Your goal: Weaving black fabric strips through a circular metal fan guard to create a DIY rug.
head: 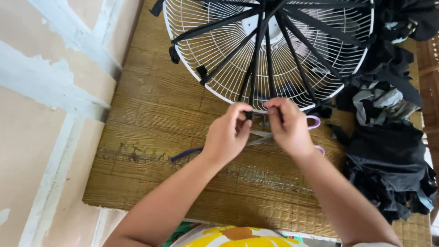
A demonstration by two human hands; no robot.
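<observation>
A round white wire fan guard (219, 77) lies on a woven straw mat (151, 114), with several black fabric strips (263, 50) stretched across it from rim to centre. My left hand (228, 135) pinches the end of a black strip at the guard's near rim. My right hand (289, 126) is right beside it, fingers closed at the same spot on the rim. Under my hands lie scissors with purple handles (314, 122), blades partly hidden.
A heap of black and grey fabric scraps (388, 160) covers the mat at the right. A thin dark purple strip (185, 154) lies on the mat left of my left wrist. Pale tiled floor (45, 114) runs along the left.
</observation>
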